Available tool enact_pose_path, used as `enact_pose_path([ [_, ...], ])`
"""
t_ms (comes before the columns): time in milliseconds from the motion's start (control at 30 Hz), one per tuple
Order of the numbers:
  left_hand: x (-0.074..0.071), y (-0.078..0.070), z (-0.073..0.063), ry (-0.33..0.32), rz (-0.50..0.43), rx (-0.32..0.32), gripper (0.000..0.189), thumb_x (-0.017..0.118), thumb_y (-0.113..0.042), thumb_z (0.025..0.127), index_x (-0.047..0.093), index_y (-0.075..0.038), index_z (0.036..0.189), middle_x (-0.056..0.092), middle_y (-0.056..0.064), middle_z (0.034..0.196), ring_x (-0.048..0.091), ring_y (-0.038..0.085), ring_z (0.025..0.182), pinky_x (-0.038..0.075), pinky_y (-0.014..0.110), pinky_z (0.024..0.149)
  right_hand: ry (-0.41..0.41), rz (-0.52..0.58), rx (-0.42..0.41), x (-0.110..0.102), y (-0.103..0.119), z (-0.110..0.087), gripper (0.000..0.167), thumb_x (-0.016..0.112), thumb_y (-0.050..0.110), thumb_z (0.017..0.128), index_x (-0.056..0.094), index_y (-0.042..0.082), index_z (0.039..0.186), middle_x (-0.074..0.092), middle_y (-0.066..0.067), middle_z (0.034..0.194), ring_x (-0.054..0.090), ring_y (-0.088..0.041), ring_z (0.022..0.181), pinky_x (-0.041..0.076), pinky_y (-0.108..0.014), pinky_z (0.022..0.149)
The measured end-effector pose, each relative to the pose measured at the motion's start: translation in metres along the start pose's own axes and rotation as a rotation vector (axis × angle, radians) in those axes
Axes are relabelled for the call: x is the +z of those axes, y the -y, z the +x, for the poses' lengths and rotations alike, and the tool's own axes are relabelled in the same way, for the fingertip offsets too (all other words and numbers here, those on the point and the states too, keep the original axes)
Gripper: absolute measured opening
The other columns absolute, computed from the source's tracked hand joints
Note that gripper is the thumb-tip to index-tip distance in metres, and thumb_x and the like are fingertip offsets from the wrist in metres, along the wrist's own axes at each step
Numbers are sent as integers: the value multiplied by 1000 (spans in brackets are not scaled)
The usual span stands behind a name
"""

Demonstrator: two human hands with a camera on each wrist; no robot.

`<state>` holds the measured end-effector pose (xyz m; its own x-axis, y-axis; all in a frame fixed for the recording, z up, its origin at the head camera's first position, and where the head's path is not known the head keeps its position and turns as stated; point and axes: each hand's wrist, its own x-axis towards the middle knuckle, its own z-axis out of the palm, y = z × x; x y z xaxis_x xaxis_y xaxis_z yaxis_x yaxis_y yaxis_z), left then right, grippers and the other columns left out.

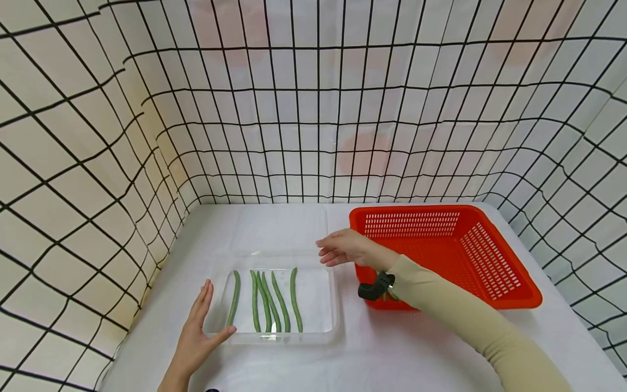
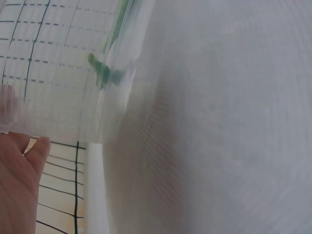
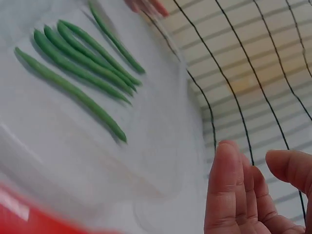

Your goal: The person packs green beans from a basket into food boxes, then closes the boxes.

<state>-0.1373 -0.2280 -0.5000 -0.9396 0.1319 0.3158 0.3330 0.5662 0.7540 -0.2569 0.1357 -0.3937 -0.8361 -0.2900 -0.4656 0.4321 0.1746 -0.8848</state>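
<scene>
Several green beans (image 1: 254, 302) lie lengthwise, spaced unevenly, in a clear plastic tray (image 1: 315, 338). My left hand (image 1: 196, 337) is at the tray's left side, fingers extended and thumb tip at the front-left corner of the rim. In the left wrist view, its fingers meet the clear wall. My right hand (image 1: 345, 247) hovers by the tray's back-right corner, over the gap beside a red basket (image 1: 526, 296). Its fingers are loosely bent, and the right wrist view shows thumb and fingers apart with nothing between them. A few green beans (image 1: 387, 296) show in the basket beneath my wrist.
The slotted red basket stands right of the tray on a white-covered table (image 1: 274, 370). Black wire grid (image 1: 318, 103) with white sheeting rises at the back and both sides. My right forearm, in a beige sleeve (image 1: 455, 305), crosses the basket's front-left part, with a dark watch (image 1: 377, 287) on the wrist.
</scene>
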Motion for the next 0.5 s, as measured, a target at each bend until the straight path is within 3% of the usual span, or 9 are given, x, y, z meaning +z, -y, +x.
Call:
enact_pose_path([
  [133, 0, 1, 0, 2, -2, -2, 107, 86, -14, 67, 22, -23, 152, 17, 10, 156, 12, 38, 140, 22, 73, 94, -99, 48, -22, -36, 0, -6, 36, 65, 19, 91, 58, -8, 114, 66, -14, 89, 67, -20, 73, 56, -34, 72],
  [267, 1, 2, 0, -2, -6, 5, 107, 86, -14, 67, 22, -22, 152, 16, 3, 157, 12, 36, 141, 22, 73, 94, -182, 49, -19, -75, -15, -8, 39, 63, 21, 92, 57, -10, 116, 67, -13, 88, 67, -19, 72, 55, -34, 74],
  [500, 0, 2, 0, -2, -7, 9, 107, 86, -17, 67, 22, -22, 152, 15, -2, 157, 11, 33, 141, 21, 73, 95, -269, -85, 86, -123, -52, -9, 42, 59, 21, 95, 54, -14, 118, 67, -17, 88, 68, -19, 69, 56, -36, 72],
])
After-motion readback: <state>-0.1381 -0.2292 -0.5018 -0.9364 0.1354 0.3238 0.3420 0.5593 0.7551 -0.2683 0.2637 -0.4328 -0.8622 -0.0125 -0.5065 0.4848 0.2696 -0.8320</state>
